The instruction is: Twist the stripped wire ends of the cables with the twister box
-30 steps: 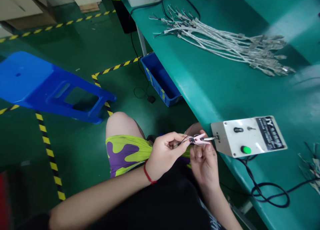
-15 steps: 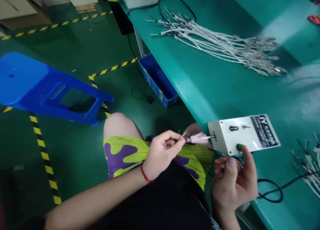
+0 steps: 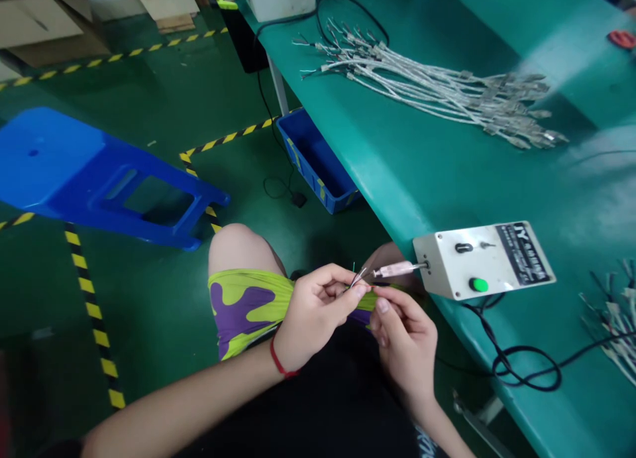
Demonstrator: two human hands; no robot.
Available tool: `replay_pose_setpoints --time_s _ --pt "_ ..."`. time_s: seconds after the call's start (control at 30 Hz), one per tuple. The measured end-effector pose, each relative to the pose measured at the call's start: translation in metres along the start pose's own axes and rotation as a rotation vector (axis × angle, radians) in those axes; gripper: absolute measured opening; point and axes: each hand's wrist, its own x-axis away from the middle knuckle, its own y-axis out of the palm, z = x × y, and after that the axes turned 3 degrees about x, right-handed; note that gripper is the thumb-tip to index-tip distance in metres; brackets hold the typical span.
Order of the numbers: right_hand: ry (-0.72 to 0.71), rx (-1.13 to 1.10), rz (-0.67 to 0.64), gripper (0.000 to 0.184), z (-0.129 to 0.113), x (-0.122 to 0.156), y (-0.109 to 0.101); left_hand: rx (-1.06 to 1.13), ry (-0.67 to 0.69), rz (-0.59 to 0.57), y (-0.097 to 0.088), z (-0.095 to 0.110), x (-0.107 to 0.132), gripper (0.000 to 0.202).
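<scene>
One long green workbench (image 3: 358, 173) is seen at the right, and what is found on the floor (image 3: 149, 67)?

A blue plastic stool (image 3: 99, 179) is set there, and a blue crate (image 3: 313, 163) is placed below the bench edge. Yellow and black tape (image 3: 87, 299) is stuck down too.

What is laid on top of the bench?

A big bundle of silver-white cables (image 3: 432, 93) is spread out, and a white control box (image 3: 481, 259) with a green button (image 3: 478, 284) is placed at the edge.

What is seen poking out of the box?

A pink-sleeved clip (image 3: 397, 269) is held out on a thin metal rod (image 3: 420, 266). Its long line runs almost flat and is pointed left, toward the hands, just off the bench edge.

How are the hands held?

The left hand (image 3: 315, 319) is curled tight, and a thin wire (image 3: 358, 279) is pinched in it, right by the clip's tip, with its end pointed up and to the right. The right hand (image 3: 402, 332) is held narrow, just beside the wire, but whether anything is held by it cannot be told.

How will these be handled?

The wire is judged light, soft and bendy, so it is best taken near its tip. The clip is judged stiff and a bit slippery, so it is best taken by the pink sleeve.
</scene>
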Motion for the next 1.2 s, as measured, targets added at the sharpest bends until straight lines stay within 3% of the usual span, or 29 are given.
replay_pose_setpoints --time_s 0.33,0.6,0.67,0.8,1.03,1.2 --pt "-0.054 -0.150 -0.058 0.011 -0.001 0.000 0.010 -0.030 0.087 -0.050 0.000 0.004 0.012 0.015" --pt "0.112 -0.299 -0.097 0.009 -0.013 -0.007 0.012 0.075 0.057 -0.247 -0.004 0.002 0.011 0.009" --pt "0.076 -0.238 -0.011 0.012 -0.012 -0.005 0.012 0.055 0.051 -0.250 -0.004 0.003 0.011 0.007" --pt "-0.156 -0.086 0.191 0.016 -0.008 0.004 0.010 -0.022 0.050 -0.226 -0.003 0.006 0.011 0.008" --pt "-0.314 0.056 0.114 0.012 -0.011 0.007 0.011 -0.036 0.078 -0.195 -0.002 0.004 0.008 0.008" --pt "-0.249 0.031 0.108 0.010 -0.008 0.002 0.012 -0.039 0.075 -0.135 -0.005 0.001 0.004 0.014"
